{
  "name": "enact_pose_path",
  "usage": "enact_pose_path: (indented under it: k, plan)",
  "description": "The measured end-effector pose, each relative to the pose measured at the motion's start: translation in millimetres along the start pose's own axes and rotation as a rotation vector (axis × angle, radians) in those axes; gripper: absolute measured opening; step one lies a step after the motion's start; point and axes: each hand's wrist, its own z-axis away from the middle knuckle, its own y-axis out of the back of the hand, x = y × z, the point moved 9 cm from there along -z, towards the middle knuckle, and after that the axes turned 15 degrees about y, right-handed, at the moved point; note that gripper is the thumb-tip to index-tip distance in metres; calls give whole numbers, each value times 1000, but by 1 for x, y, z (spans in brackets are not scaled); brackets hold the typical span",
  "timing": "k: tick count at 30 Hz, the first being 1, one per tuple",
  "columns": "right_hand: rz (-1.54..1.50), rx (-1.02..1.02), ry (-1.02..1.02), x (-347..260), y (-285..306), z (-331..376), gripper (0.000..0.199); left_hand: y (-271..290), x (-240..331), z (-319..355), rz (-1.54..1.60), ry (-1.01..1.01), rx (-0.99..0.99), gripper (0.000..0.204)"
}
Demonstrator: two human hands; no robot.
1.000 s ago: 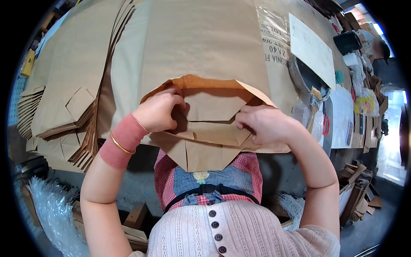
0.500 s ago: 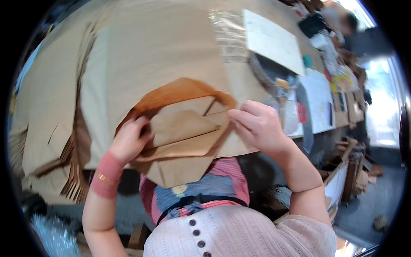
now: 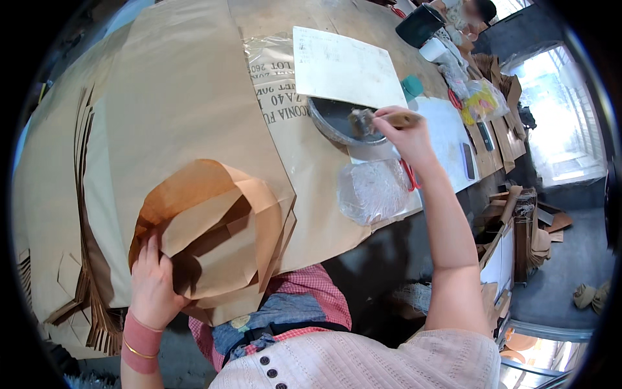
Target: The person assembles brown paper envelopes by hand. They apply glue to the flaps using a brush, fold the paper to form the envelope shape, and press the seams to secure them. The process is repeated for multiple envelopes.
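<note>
A brown kraft paper bag (image 3: 227, 266) lies at the table's front edge with its folded end spread apart, showing orange-brown inner paper. My left hand (image 3: 153, 282) rests in the spread end at its left side, fingers stretched out against the paper. Off to the right, my right hand (image 3: 403, 129) grips a brush (image 3: 363, 122) by its wooden handle. The bristles are over a round dark pan (image 3: 330, 120), whose far side is covered by a white board (image 3: 346, 68). Whether the bristles touch the pan's contents, I cannot tell.
Stacked flat paper bags (image 3: 52, 214) cover the table's left side. Right of the bag lie a clear plastic-wrapped bundle (image 3: 372, 191), red-handled scissors (image 3: 409, 175) and a phone (image 3: 468, 161). A black container (image 3: 420, 29) stands farther back, near another person (image 3: 461, 23).
My right hand has let go of the bag's edge and moved right and away, and now holds the brush. My left hand has stayed at the bag. The view has shifted right.
</note>
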Motion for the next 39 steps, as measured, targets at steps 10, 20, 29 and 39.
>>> enact_pose_path:
  k: [10, 20, 29, 39]
  plan:
    - [-98, -255, 55, -18, 9, -8, 17, 3, -6, 3, 126, 106, 26, 117]
    - [-652, -110, -301, 63, 40, -24, 14, 3, -3, -12, 269, 17, -33, 131]
    - [-709, -110, 20, -199, -175, 75, 7, -7, -25, -21, 662, -31, -138, 137]
    - [-644, -396, -66, -208, -276, 98, 9, -14, -17, -21, 637, -95, -7, 125]
